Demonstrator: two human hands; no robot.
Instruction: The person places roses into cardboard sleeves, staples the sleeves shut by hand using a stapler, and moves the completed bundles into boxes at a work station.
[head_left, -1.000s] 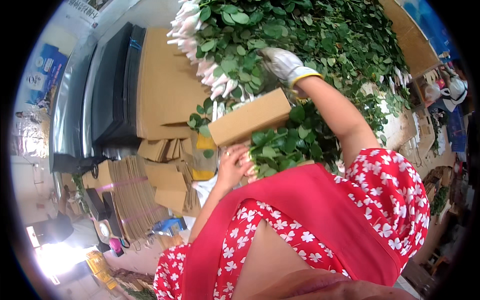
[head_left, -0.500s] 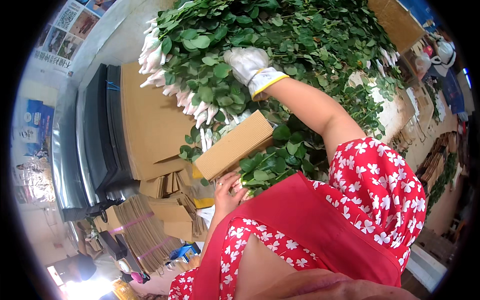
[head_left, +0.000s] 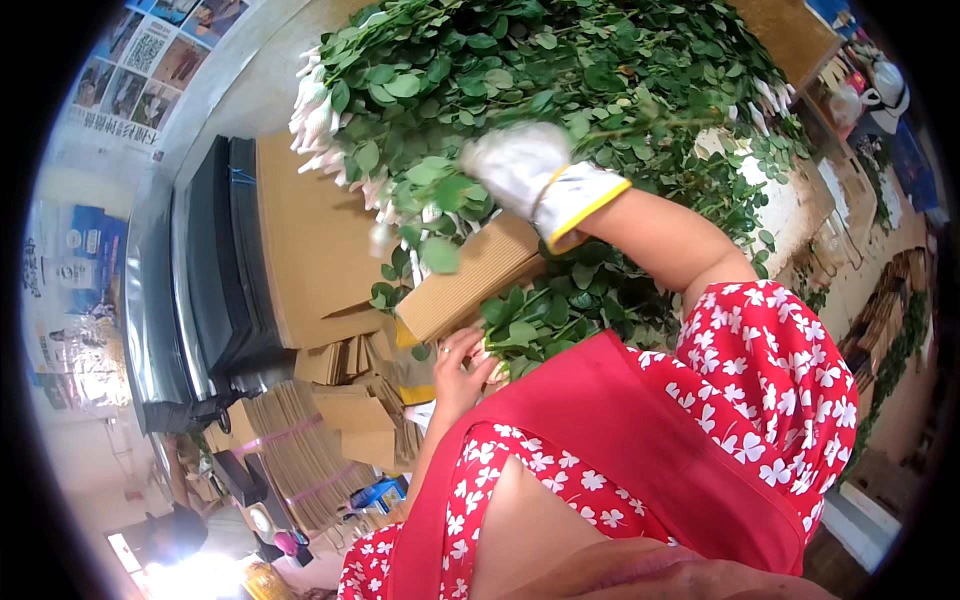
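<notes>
Now the 2 hands work on the same bundle from 2 ends. The right hand (head_left: pixel 520 165), in a white glove with a yellow cuff, reaches up and away from the body into the green rose stems (head_left: pixel 560 70); it lies on the leaves with the fingers curled around or among them, but I cannot tell if it really closes on a stem, because the leaves cover the fingertips. The left hand (head_left: pixel 462 368) is bare, lower and much closer to the body, and its fingers are bent against the leafy lower end of a bunch (head_left: pixel 540 320), just under the cardboard wrap (head_left: pixel 470 285). This brown corrugated wrap sits between the 2 hands, touching the wrist side of the glove and just above the bare fingers. Its long axis runs slanted, from lower left near the left hand to upper right toward the gloved wrist. The pale rose buds (head_left: pixel 320 115) point out to the left of the right hand, beyond the wrap, so the stems lie roughly across the body. The left hand is the nearer one to the wrap. Beside the left hand lie stacks of flat cardboard sheets (head_left: pixel 300 250).
</notes>
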